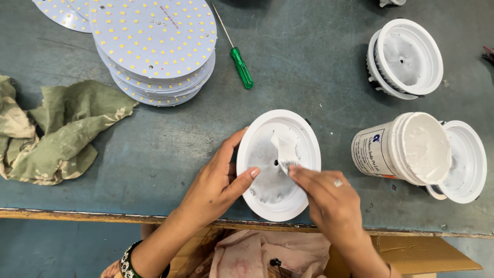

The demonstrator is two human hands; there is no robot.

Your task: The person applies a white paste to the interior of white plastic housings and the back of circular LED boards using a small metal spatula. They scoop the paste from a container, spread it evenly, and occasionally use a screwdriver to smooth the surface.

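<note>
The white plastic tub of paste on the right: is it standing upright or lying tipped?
Tipped. The white plastic tub lies on its side, its open mouth facing right against a white round lamp housing, paste visible inside.

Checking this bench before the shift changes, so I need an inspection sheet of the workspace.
Surface: grey-green table, scuffed, worn front edge.
Job's things: white round housing, paste-smeared inside; white spreader; open paste tub, tipped against another housing.
Clutter: green rag, green screwdriver, stacked LED discs, third housing.
Grippers: left hand steadies the rim; right hand pinches the spreader.
Cables: nothing seen.
Surroundings: cardboard box, pale cloth below.
</note>
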